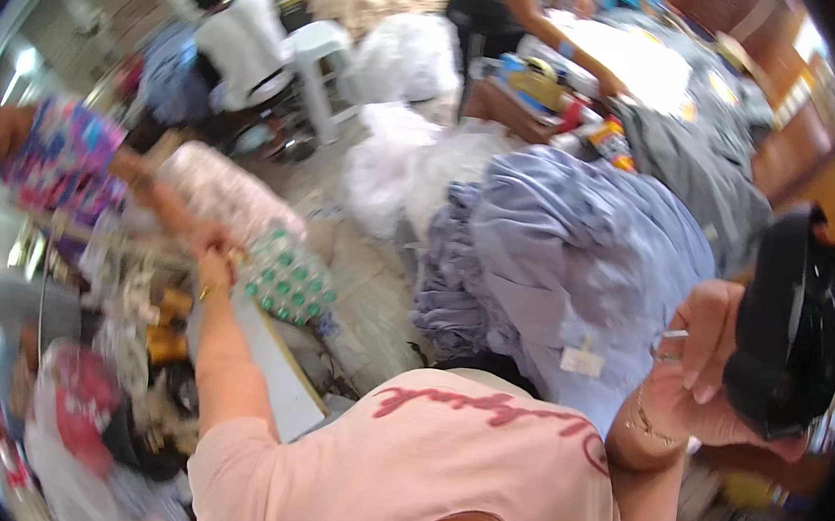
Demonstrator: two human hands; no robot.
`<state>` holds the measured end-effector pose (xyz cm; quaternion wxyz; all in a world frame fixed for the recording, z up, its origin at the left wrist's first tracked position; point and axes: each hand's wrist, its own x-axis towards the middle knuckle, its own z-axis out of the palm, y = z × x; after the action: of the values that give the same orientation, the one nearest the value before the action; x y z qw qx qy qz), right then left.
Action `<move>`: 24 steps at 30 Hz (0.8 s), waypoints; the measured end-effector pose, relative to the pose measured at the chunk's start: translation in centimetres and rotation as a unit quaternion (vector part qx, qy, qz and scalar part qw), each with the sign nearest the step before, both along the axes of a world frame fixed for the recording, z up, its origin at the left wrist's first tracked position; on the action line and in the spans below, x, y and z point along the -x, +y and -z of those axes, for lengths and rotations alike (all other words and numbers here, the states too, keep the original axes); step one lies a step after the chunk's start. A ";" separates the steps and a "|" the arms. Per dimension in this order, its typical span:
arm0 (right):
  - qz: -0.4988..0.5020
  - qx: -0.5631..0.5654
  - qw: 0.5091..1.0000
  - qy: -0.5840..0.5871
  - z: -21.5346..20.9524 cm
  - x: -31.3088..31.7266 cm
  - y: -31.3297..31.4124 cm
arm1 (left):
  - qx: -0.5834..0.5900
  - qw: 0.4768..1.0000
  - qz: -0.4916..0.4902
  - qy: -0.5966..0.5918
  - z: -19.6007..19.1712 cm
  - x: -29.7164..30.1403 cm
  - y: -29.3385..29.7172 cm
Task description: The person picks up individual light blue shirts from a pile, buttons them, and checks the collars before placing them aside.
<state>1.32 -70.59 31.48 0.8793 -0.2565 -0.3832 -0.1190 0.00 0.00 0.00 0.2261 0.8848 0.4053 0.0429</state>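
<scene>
My right hand [704,363], with a ring and a thin bracelet, is raised at the right. Its fingers are closed on a black rounded device [793,327], whose exact kind I cannot make out. Out to the left reaches my left hand [218,263], a gold band at its wrist. It meets the hand [201,234] of a person in a colourful top; blur hides its fingers and anything between the hands. Beside it lies a clear bag with green dots [285,276]. A large heap of light blue fabric [579,256] with a white tag [581,361] lies in front of me.
Grey fabric [698,167] covers a table at the far right, where another person's arm [569,44] reaches in. White plastic bags [397,158] and a white stool [318,60] stand beyond. A pale board [271,367] is beside my left arm. Someone in white [247,48] sits farther back.
</scene>
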 end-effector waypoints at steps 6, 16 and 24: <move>0.300 -0.002 0.951 0.067 2.0 4.5 -3.9 | 0.075 0.959 -0.042 -0.269 2.5 -7.2 -6.3; 0.613 -0.085 0.683 0.388 14.0 18.1 -17.2 | 0.772 0.629 0.000 0.086 -1.4 1.5 -36.7; 0.591 -0.055 0.694 0.408 17.5 19.8 -19.2 | 0.641 0.713 0.143 0.244 6.1 5.3 -47.8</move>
<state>-18.45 -89.77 13.97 0.7100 -0.4047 0.2513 -0.5186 -5.32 -47.76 -6.06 0.6355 0.5545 0.2454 -0.4779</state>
